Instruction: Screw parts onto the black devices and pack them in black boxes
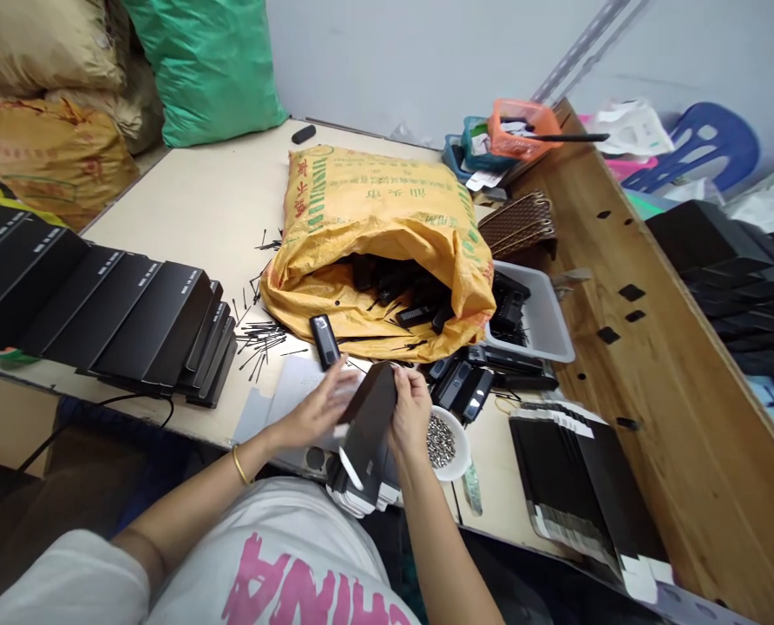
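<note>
My right hand [411, 410] grips the upper edge of a black cardboard box [369, 421], its thumb and fingers closed on it. The box is tilted upright over the front edge of the table, with white flaps at its lower end. More black boxes seem stacked under it. My left hand [322, 406] is beside the box on its left, fingers stretched out and slightly blurred, apparently holding nothing. A black handheld device [325, 340] lies just beyond my left fingers. Next to my right wrist is a white bowl [463, 453] of small metal pieces.
A yellow woven sack [387, 195] lies open towards me with black parts inside. Black boxes [156, 325] stand in a row at left. Flat black cartons [569, 477] lie at right by a wooden board [660, 365]. Beside the sack is a white tray [553, 321].
</note>
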Action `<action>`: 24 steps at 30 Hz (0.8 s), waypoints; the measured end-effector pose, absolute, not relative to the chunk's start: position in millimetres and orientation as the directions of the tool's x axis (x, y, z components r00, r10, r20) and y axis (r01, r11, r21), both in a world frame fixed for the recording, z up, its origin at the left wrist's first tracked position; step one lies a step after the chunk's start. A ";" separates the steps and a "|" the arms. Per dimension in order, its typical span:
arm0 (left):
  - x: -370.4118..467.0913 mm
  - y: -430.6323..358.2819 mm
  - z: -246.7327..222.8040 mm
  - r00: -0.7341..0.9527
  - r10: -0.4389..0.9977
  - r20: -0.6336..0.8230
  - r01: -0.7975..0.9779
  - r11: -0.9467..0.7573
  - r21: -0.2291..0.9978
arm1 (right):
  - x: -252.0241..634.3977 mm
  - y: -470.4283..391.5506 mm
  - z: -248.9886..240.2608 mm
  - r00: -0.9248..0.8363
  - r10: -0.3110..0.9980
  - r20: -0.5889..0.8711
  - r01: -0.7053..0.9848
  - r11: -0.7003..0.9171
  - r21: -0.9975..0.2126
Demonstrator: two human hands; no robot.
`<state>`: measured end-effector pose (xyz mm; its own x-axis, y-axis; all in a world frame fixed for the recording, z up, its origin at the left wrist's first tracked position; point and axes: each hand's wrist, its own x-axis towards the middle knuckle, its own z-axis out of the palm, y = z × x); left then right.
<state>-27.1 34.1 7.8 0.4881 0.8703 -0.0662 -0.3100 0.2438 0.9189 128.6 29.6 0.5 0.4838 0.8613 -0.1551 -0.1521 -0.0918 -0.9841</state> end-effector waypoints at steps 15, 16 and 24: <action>-84.2 75.0 2.4 0.128 0.990 0.051 0.664 -0.124 0.737 | 153.4 106.0 34.8 0.083 0.990 -0.114 0.300 -0.134 -0.944; -81.9 75.5 4.4 0.192 0.978 0.080 0.689 -0.193 0.698 | 161.0 102.2 45.7 0.004 0.991 -0.134 0.284 -0.130 -0.950; -69.6 68.6 1.2 0.348 0.923 0.162 0.575 -0.347 0.741 | 132.7 105.0 42.7 -0.166 0.917 -0.362 0.844 -0.058 -0.533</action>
<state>-69.6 68.6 1.2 0.3481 0.9233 0.1625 0.5750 -0.3472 0.7409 132.7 105.0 42.7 -0.1657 0.9175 -0.3616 0.8442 -0.0576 -0.5330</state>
